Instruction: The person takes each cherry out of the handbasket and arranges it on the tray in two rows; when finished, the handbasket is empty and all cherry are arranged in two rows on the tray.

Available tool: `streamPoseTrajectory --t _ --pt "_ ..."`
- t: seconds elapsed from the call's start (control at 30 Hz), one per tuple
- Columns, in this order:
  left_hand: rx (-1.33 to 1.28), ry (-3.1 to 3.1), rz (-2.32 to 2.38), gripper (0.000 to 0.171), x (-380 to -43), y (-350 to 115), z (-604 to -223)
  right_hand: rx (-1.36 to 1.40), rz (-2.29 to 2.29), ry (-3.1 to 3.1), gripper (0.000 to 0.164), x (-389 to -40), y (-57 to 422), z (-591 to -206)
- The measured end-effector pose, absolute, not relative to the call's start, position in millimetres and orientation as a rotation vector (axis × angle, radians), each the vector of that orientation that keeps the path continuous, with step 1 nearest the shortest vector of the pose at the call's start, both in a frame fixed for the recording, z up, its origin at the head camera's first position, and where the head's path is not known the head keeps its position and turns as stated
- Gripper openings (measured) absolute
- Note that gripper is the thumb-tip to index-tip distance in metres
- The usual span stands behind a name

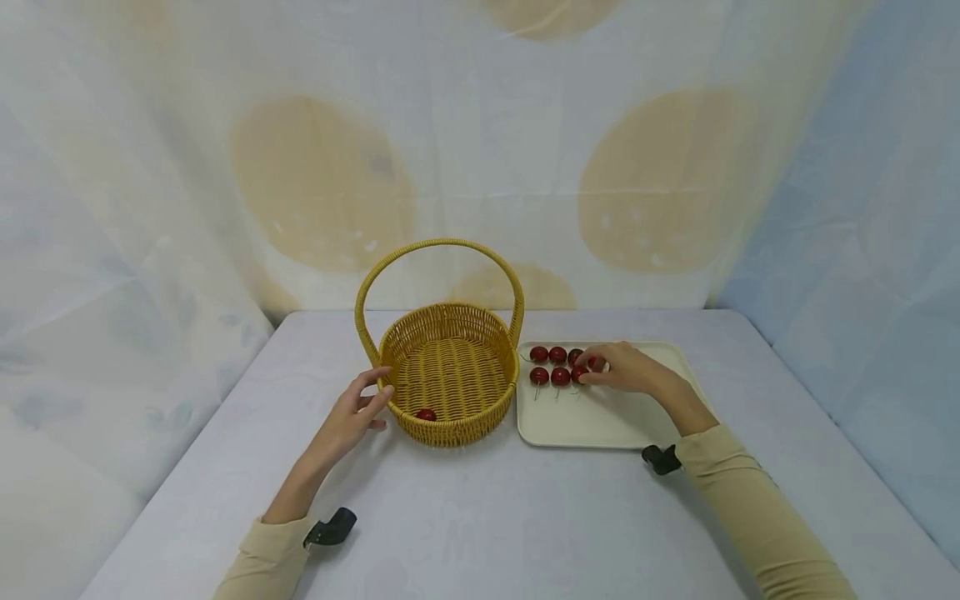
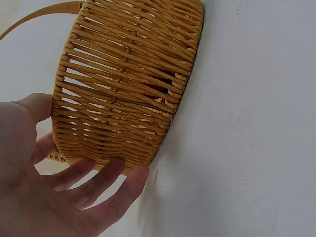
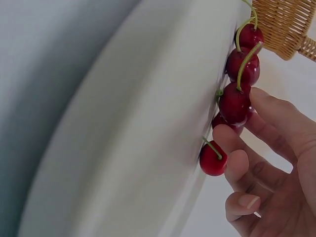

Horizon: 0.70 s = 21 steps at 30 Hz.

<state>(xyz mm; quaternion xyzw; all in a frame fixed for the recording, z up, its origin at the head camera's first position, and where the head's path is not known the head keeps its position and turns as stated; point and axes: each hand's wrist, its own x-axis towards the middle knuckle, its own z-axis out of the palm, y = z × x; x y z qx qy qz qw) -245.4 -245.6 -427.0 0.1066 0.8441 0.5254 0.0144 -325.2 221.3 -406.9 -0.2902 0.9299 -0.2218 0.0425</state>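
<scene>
My left hand (image 1: 351,421) is at the left side of a yellow woven basket (image 1: 450,432). In the left wrist view its thumb (image 2: 40,106) touches the rim, with relaxed fingers along the outer wall. One red cherry (image 1: 426,414) lies inside the basket, near its front edge. Over a cream tray (image 1: 600,421), my right hand (image 1: 622,367) pinches a dark red cherry (image 3: 234,102) by its sides between thumb and index finger. Other stemmed cherries (image 1: 558,356) sit around it in two rows. A brighter cherry (image 3: 213,159) lies beside the curled fingers.
The basket's tall arched handle (image 1: 441,242) rises above its rim. Tray and basket stand side by side, nearly touching, on a white-covered table (image 1: 480,517). Patterned curtains (image 1: 495,150) hang behind the table and at both sides.
</scene>
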Motion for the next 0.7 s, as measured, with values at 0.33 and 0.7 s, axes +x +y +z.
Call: streamPoseTrajectory --t 0.33,0.7 --pt "0.337 2.617 1.646 0.055 -242 -244 -423 -0.888 -0.653 2.841 0.035 -326 221 -399" --pt "0.335 2.633 1.636 0.053 -245 -246 -427 -0.872 -0.648 2.837 0.034 -322 216 -375"
